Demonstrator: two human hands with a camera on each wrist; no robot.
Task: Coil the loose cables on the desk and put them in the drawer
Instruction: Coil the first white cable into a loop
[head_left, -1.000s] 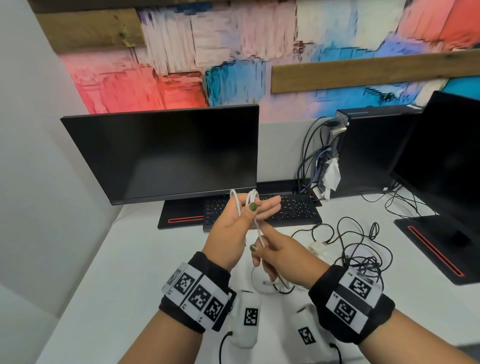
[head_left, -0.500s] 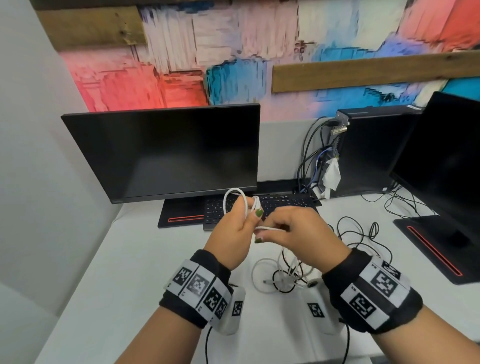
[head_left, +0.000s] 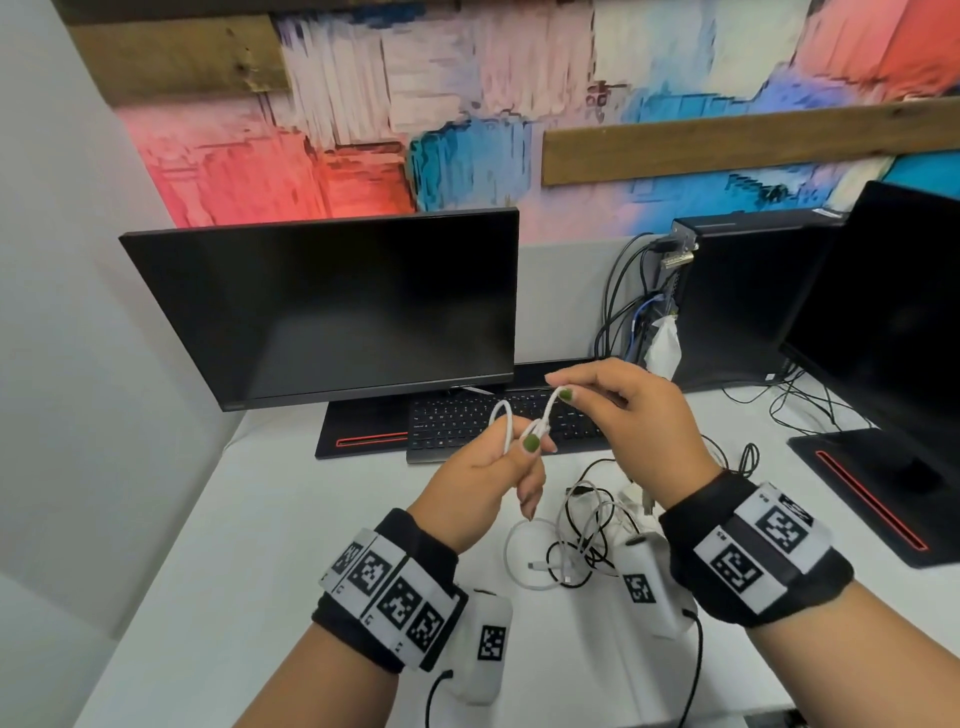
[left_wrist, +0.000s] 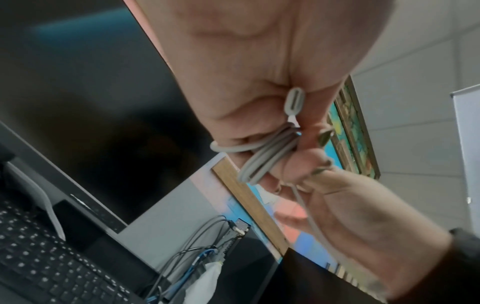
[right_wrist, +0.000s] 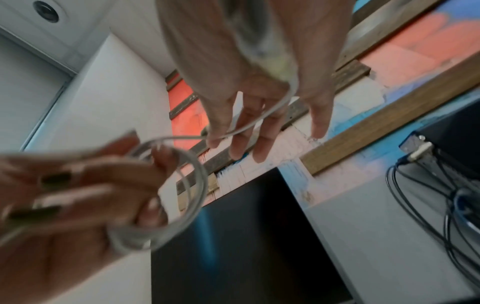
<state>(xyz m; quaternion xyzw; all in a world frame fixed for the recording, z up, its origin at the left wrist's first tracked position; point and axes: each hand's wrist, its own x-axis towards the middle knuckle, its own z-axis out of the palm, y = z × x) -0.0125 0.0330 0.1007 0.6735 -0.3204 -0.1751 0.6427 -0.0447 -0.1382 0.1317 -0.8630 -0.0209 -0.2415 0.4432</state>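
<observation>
My left hand (head_left: 511, 457) is raised over the desk and grips a small coil of white cable (head_left: 506, 423) between thumb and fingers. In the left wrist view the white cable (left_wrist: 265, 158) lies in several loops in that hand, its plug end (left_wrist: 293, 100) sticking out. My right hand (head_left: 576, 392) pinches the free strand of the same cable just right of the coil, other fingers spread. In the right wrist view the strand (right_wrist: 259, 121) runs across those fingers to the coil. A tangle of white and black loose cables (head_left: 576, 545) lies on the white desk (head_left: 260, 545) below both hands.
A black monitor (head_left: 332, 306) and keyboard (head_left: 467, 421) stand behind my hands. A black computer case (head_left: 748, 296) with plugged cables sits at the back right, a second monitor (head_left: 893, 312) at the far right. More black cables (head_left: 795, 400) trail near it.
My right hand has come up from below the left hand and swung to its right, carrying the white strand around. The coil in my left hand has gained a loop.
</observation>
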